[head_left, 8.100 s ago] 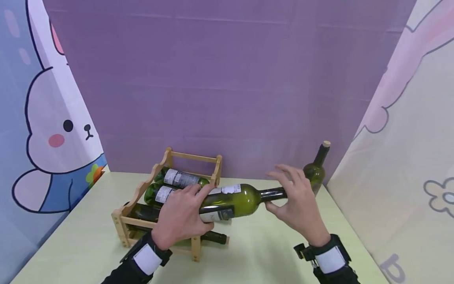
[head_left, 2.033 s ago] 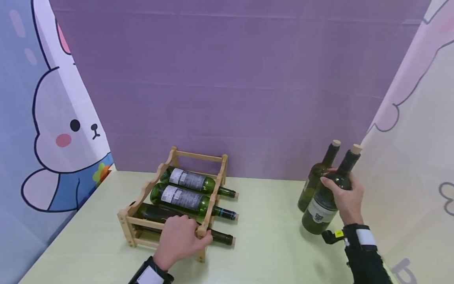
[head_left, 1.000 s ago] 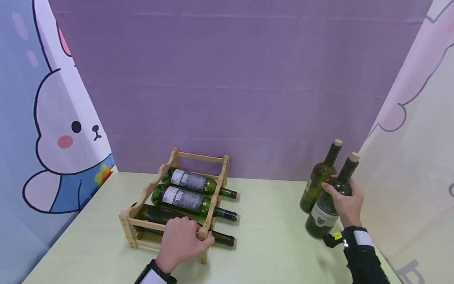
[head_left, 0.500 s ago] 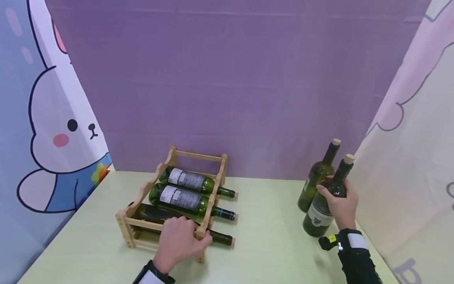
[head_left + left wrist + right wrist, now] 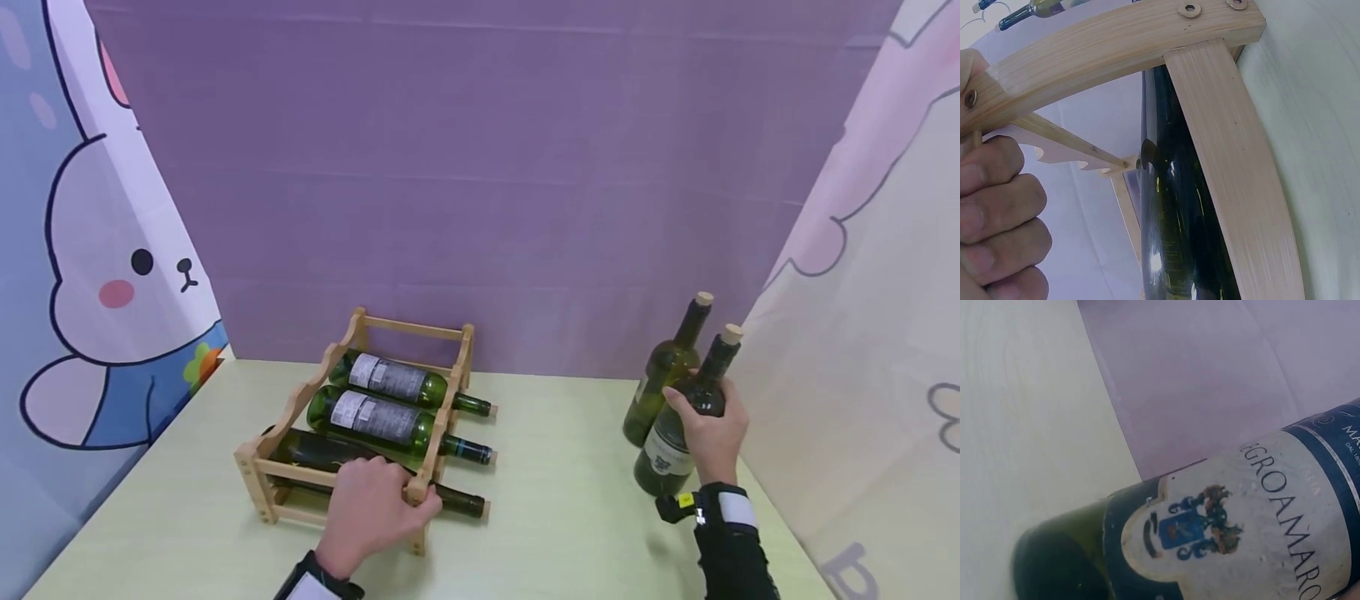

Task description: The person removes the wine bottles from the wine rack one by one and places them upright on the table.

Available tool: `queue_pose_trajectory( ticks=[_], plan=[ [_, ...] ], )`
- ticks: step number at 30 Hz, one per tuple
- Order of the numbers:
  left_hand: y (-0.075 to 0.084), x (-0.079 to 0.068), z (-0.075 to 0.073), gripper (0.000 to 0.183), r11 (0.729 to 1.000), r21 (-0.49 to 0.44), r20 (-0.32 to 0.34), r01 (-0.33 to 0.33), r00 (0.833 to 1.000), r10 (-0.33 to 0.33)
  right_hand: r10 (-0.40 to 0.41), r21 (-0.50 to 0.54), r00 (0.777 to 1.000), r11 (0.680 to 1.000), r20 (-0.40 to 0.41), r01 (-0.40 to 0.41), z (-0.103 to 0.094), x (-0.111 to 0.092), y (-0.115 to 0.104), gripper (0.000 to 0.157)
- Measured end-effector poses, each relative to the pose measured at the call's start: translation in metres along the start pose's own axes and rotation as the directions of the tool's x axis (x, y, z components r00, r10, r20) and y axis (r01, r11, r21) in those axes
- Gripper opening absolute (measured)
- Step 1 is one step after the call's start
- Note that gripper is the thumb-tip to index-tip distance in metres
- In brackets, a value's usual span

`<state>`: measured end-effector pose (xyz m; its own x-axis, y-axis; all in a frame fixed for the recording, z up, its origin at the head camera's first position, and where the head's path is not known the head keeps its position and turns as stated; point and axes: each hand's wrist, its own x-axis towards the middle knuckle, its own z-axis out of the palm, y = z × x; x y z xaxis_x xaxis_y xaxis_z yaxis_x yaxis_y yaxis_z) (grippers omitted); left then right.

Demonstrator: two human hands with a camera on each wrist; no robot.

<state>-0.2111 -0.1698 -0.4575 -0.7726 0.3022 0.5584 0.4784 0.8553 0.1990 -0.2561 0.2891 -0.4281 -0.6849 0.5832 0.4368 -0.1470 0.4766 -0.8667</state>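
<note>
In the head view my right hand (image 5: 712, 429) grips a dark green, corked wine bottle (image 5: 666, 457) around its shoulder, fingers curled behind it. It stands on the table, neck leaning slightly right. The right wrist view shows its label (image 5: 1272, 506), reading "NEGROAMARO". My left hand (image 5: 371, 512) is closed over the near right corner of the wooden wine rack (image 5: 300, 472); its curled fingers (image 5: 1007, 200) show against the rack's wood in the left wrist view. Lying in the rack are a back bottle (image 5: 388, 377), a middle bottle (image 5: 375, 414) and a dark front bottle (image 5: 315, 450), necks pointing right.
Another corked green wine bottle (image 5: 671, 358) stands just behind the one in my right hand, overlapped by it. The pale table (image 5: 555, 500) extends between rack and standing bottles. A purple sheet (image 5: 487, 183) rises along the back edge, with patterned cloths at both sides.
Eight seconds ago both hands held a bottle sideways over the rack; now my right hand holds one upright at right, lowered slightly since two seconds ago. My left hand has stayed on the rack since then.
</note>
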Motion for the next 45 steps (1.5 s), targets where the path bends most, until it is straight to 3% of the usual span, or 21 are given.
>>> queue_pose_trajectory(
  ticks=[6, 12, 18, 27, 30, 36, 45],
  plan=[
    [-0.002, -0.001, 0.000, 0.061, 1.000, 0.007, -0.024, -0.009, 1.000, 0.010, 0.010, 0.006, 1.000, 1.000, 0.019, -0.010, 0.002, -0.002, 0.000, 0.058],
    [-0.003, 0.001, 0.002, 0.061, 0.999, 0.034, -0.005, -0.015, 1.000, 0.015, 0.048, -0.014, 0.997, 0.999, 0.057, -0.047, -0.004, -0.004, -0.002, 0.062],
    [-0.003, 0.000, 0.001, 0.061, 0.999, 0.047, -0.028, -0.020, 0.999, 0.021, 0.102, -0.035, 0.986, 0.995, 0.128, -0.098, -0.009, -0.006, -0.007, 0.074],
    [-0.002, 0.000, 0.002, 0.062, 0.999, 0.045, -0.023, -0.031, 0.999, 0.032, 0.177, 0.034, 0.966, 0.982, 0.188, -0.187, -0.018, -0.013, -0.014, 0.092],
    [-0.001, 0.000, 0.001, 0.062, 0.999, 0.043, -0.028, -0.029, 0.999, 0.030, 0.144, 0.043, 0.968, 0.987, 0.207, -0.156, -0.021, -0.015, -0.017, 0.093],
    [-0.001, 0.000, 0.002, 0.062, 0.999, 0.041, -0.040, -0.027, 0.999, 0.029, -0.003, 0.094, 0.975, 0.995, 0.224, -0.019, -0.025, -0.020, -0.024, 0.106],
    [-0.001, 0.001, 0.003, 0.063, 0.999, 0.047, 0.001, -0.012, 1.000, 0.012, -0.145, -0.007, 0.964, 0.989, 0.224, 0.151, -0.033, -0.032, -0.039, 0.120]
  ],
)
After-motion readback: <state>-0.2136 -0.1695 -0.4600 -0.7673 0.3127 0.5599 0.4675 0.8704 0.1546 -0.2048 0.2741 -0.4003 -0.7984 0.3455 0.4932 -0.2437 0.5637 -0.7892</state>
